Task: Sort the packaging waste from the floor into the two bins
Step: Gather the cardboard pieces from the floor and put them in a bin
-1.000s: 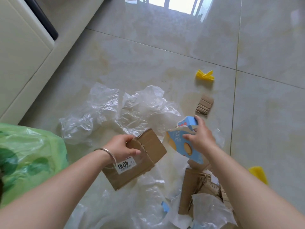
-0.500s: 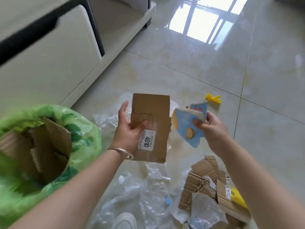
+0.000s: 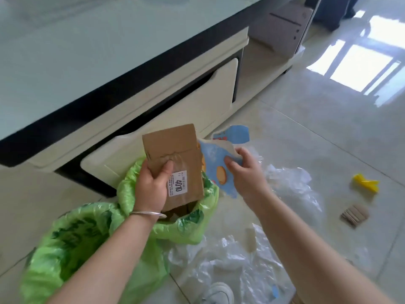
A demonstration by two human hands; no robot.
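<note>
The left hand (image 3: 151, 187) grips a brown cardboard piece (image 3: 175, 163) with a white label, upright over the far green-lined bin (image 3: 206, 216). Just right, the right hand (image 3: 243, 172) pinches a torn blue carton (image 3: 219, 163). Clear plastic film (image 3: 291, 189) lies right and near on the floor (image 3: 328, 139)

A white label (image 3: 177, 183) on the brown cardboard piece (image 3: 173, 154) reads "4010", turned sideways; the smaller print beside it is too fine to read. Red lettering on the blue carton scrap (image 3: 221, 159) is illegible.
</note>
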